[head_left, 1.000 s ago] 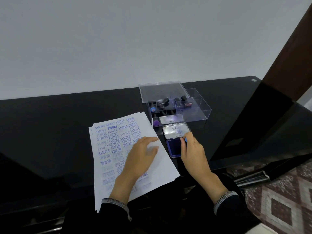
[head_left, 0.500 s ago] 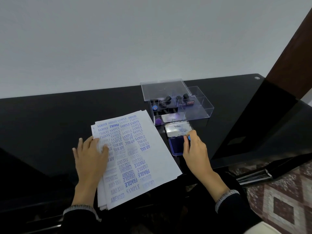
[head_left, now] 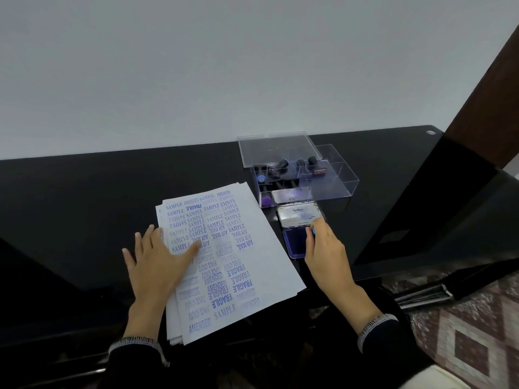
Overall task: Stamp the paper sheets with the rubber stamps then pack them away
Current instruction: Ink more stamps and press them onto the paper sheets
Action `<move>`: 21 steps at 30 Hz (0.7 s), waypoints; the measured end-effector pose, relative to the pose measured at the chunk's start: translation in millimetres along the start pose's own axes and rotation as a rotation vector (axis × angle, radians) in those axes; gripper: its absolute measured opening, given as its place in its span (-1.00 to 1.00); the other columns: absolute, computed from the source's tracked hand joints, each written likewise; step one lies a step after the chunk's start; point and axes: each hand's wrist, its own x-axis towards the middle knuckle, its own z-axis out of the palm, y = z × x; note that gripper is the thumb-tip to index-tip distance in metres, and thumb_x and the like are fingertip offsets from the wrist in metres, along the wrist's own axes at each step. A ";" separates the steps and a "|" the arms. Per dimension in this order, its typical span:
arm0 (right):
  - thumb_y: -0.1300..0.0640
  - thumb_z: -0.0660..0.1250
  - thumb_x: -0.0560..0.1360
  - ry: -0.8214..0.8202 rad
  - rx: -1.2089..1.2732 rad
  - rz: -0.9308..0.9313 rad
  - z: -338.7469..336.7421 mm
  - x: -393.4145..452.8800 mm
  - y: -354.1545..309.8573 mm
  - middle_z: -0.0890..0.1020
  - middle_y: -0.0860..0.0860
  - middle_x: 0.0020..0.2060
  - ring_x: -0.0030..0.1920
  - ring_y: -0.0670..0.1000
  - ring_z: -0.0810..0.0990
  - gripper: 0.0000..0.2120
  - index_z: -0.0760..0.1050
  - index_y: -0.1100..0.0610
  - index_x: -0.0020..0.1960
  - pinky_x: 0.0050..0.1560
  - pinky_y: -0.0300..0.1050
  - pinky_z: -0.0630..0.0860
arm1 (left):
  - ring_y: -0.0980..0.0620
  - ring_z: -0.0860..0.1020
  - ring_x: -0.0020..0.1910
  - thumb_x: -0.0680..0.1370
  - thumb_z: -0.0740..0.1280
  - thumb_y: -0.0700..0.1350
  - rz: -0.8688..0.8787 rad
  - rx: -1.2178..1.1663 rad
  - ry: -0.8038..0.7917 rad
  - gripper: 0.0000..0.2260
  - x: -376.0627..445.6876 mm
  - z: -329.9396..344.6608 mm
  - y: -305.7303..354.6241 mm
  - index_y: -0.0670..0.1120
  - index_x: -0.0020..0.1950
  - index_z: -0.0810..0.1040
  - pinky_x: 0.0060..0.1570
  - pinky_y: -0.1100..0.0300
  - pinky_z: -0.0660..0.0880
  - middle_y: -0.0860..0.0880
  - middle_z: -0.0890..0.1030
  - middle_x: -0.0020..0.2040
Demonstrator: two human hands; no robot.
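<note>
Seen from above, a glossy black worktop (head_left: 84, 197) runs along a pale wall, with a stack of paper sheets (head_left: 252, 256) lying near its front edge. The stack's long axis runs from about 11 o'clock at the far end to 5 o'clock at the near end, and the top sheet is crowded with blue stamped words at mixed angles: SAMPLE, AIR MAIL, FRAGILE, AMENDED, FAX OUT, EXPRESS. At 1 o'clock from the sheets stands a clear plastic box (head_left: 334, 181) with dividers, its clear lid (head_left: 278, 148) propped at the back; black-handled rubber stamps (head_left: 311, 161) lie in its far compartments. Just beside the sheets' right edge sits an open ink pad (head_left: 295, 244), its silver lid tipped up toward 12 o'clock and its dark blue pad toward 6. The left hand (head_left: 157, 265) lies flat, fingers spread, pressing the sheets' left edge. The right hand (head_left: 328, 256) rests at the ink pad's right side, its grip pinching a small blue-topped stamp (head_left: 314, 231) over the pad.
</note>
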 end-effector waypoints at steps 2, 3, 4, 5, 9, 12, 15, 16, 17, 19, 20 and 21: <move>0.16 0.14 0.61 -0.010 -0.040 0.001 1.0 0.3 -1.3 0.43 -0.02 -0.23 -0.33 0.03 0.43 -0.89 0.34 0.19 -0.05 -0.39 -0.22 0.28 | -0.06 -0.06 0.56 0.34 0.13 0.52 0.002 0.009 0.005 0.00 0.3 0.4 -0.2 -0.16 0.54 0.11 0.50 -0.14 -0.18 -0.07 0.12 0.57; 0.17 0.14 0.61 0.000 -0.035 0.006 0.9 0.2 -1.5 0.43 -0.01 -0.23 -0.34 0.03 0.43 -0.90 0.34 0.19 -0.05 -0.39 -0.26 0.25 | -0.07 -0.06 0.56 0.34 0.13 0.52 0.002 0.016 0.004 0.00 0.3 0.6 -0.5 -0.15 0.54 0.11 0.49 -0.15 -0.18 -0.07 0.12 0.57; 0.18 0.15 0.60 0.016 -0.011 0.015 0.1 0.3 -1.5 0.44 -0.01 -0.25 -0.35 0.03 0.43 -0.91 0.33 0.18 -0.06 -0.42 -0.30 0.22 | -0.07 -0.06 0.56 0.34 0.13 0.52 0.003 0.021 0.004 -0.01 0.5 1.0 -0.8 -0.15 0.54 0.11 0.49 -0.15 -0.17 -0.07 0.12 0.57; 0.19 0.16 0.60 0.031 0.029 0.026 -0.7 0.6 -1.2 0.45 0.00 -0.26 -0.36 0.02 0.44 -0.92 0.32 0.17 -0.07 -0.45 -0.30 0.23 | -0.07 -0.06 0.56 0.34 0.13 0.52 0.004 0.024 0.006 -0.01 0.7 1.4 -1.3 -0.15 0.54 0.11 0.49 -0.15 -0.17 -0.07 0.12 0.57; 0.21 0.16 0.60 0.050 0.164 0.080 -4.3 2.3 0.2 0.46 0.00 -0.30 -0.35 -0.02 0.46 -0.90 0.27 0.11 -0.08 -0.43 -0.29 0.29 | -0.07 -0.05 0.56 0.34 0.11 0.53 0.008 0.042 0.010 0.00 1.6 2.9 -2.4 -0.15 0.54 0.12 0.49 -0.15 -0.16 -0.06 0.12 0.57; 0.20 0.16 0.60 0.040 0.080 0.049 -2.0 0.6 -0.5 0.43 -0.04 -0.29 -0.39 -0.07 0.43 -0.92 0.30 0.15 -0.07 -0.44 -0.34 0.23 | -0.08 -0.04 0.56 0.35 0.12 0.52 0.011 0.046 0.020 -0.01 1.6 3.5 -2.9 -0.16 0.54 0.12 0.49 -0.15 -0.15 -0.07 0.13 0.57; 0.17 0.16 0.60 0.014 -0.043 0.006 2.7 -0.7 -0.6 0.45 0.00 -0.25 -0.36 0.04 0.47 -0.89 0.33 0.18 -0.08 -0.41 -0.22 0.31 | -0.07 -0.04 0.56 0.35 0.11 0.53 0.008 0.050 0.016 -0.02 1.8 4.2 -3.9 -0.15 0.54 0.13 0.49 -0.15 -0.15 -0.06 0.13 0.57; 0.17 0.15 0.60 0.010 -0.062 -0.002 3.3 -0.7 -0.5 0.45 0.01 -0.24 -0.35 0.06 0.48 -0.89 0.33 0.18 -0.08 -0.41 -0.17 0.33 | -0.07 -0.04 0.56 0.35 0.10 0.53 0.009 0.051 0.014 -0.02 1.7 4.6 -4.1 -0.14 0.54 0.12 0.49 -0.15 -0.15 -0.06 0.13 0.57; 0.17 0.15 0.60 0.010 -0.057 -0.001 2.8 -0.4 -0.7 0.47 0.02 -0.23 -0.34 0.07 0.49 -0.90 0.33 0.18 -0.07 -0.40 -0.15 0.36 | -0.07 -0.05 0.56 0.35 0.10 0.53 0.009 0.051 0.014 -0.02 1.7 4.7 -4.0 -0.14 0.54 0.12 0.49 -0.15 -0.15 -0.06 0.12 0.57; 0.19 0.15 0.60 0.025 0.011 0.020 0.7 0.3 -1.1 0.49 0.04 -0.24 -0.34 0.08 0.49 -0.92 0.32 0.17 -0.07 -0.39 -0.15 0.36 | -0.07 -0.04 0.56 0.35 0.10 0.52 0.012 0.056 0.018 -0.02 2.2 4.5 -4.7 -0.15 0.54 0.13 0.49 -0.15 -0.15 -0.06 0.12 0.57; 0.20 0.16 0.60 0.035 0.044 0.033 -0.7 0.6 -0.9 0.49 0.04 -0.26 -0.35 0.07 0.49 -0.92 0.31 0.16 -0.07 -0.39 -0.17 0.34 | -0.08 -0.04 0.56 0.35 0.09 0.53 0.014 0.058 0.021 -0.01 2.0 4.4 -4.8 -0.15 0.54 0.13 0.49 -0.15 -0.14 -0.07 0.12 0.57; 0.21 0.16 0.60 0.042 0.070 0.045 -1.8 1.2 -1.0 0.49 0.04 -0.27 -0.35 0.07 0.48 -0.92 0.30 0.14 -0.08 -0.39 -0.18 0.32 | -0.08 -0.04 0.56 0.35 0.08 0.53 0.016 0.060 0.025 -0.01 1.8 4.5 -5.1 -0.15 0.54 0.13 0.49 -0.16 -0.14 -0.07 0.12 0.57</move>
